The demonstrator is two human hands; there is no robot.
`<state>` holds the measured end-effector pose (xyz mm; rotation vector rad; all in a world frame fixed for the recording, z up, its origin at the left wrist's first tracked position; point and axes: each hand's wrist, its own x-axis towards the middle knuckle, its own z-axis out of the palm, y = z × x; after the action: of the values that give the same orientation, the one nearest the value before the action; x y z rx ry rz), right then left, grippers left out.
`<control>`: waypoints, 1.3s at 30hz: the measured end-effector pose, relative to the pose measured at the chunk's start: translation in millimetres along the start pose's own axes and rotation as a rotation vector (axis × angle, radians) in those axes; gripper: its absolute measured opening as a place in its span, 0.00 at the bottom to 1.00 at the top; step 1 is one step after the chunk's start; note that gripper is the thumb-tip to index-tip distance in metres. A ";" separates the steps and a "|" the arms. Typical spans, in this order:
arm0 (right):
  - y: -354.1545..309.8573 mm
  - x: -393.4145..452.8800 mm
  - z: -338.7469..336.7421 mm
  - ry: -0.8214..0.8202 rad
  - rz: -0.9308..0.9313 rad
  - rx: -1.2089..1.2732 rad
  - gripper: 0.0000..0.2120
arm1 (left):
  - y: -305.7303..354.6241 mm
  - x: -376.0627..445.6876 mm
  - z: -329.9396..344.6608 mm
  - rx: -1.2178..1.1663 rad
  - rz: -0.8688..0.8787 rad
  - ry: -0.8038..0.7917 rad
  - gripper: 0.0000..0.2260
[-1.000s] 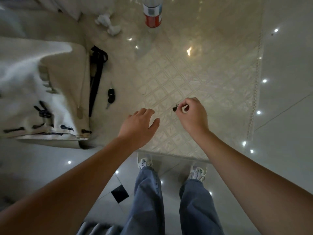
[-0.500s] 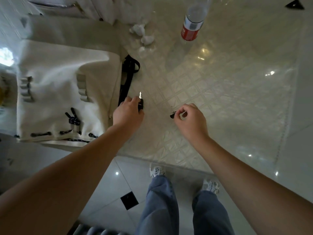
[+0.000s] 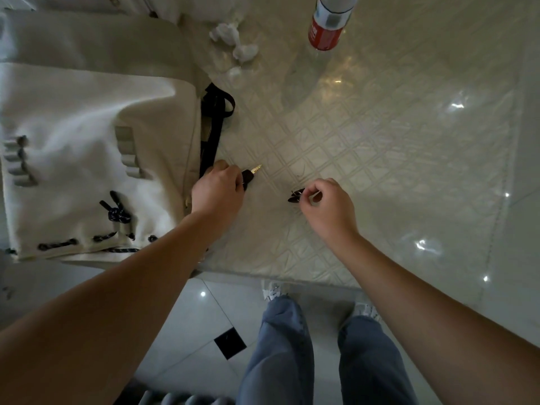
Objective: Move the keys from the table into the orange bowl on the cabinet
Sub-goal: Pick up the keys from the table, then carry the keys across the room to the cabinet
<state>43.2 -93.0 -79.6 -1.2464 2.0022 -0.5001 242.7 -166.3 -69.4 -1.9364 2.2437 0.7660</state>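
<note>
My left hand (image 3: 217,190) is closed around a black-headed key (image 3: 250,174) whose brass blade sticks out past my fingers, just above the table. My right hand (image 3: 327,204) pinches a second small set of dark keys (image 3: 294,196) between thumb and fingers, a little to the right. Both hands hover over the cream patterned tablecloth (image 3: 365,147). No orange bowl or cabinet is in view.
A cream canvas bag (image 3: 87,159) with a black strap (image 3: 214,124) lies on the table's left side, right beside my left hand. Crumpled white tissues (image 3: 233,42) and a red-labelled bottle (image 3: 328,21) stand at the far edge. Tiled floor and my legs are below.
My left hand reached left to the black key beside the bag strap and closed on it. My right hand kept its pinch on the other keys.
</note>
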 end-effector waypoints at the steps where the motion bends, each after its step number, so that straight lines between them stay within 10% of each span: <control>1: -1.3 -1.1 -0.5 0.003 0.003 0.001 0.06 | 0.8 -1.8 -2.5 -0.002 0.021 0.013 0.07; 17: -36.2 -47.3 -83.5 0.014 -0.291 -0.078 0.03 | 64.1 -86.6 -56.0 0.041 0.152 0.133 0.07; 39: -192.2 -241.6 -494.2 0.282 -0.569 0.001 0.04 | 358.2 -312.3 -363.8 -0.181 0.468 0.686 0.05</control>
<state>-138.5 11.3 464.1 -1.8348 1.8426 -0.9942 59.2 -8.0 477.8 -1.9860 3.2101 0.3638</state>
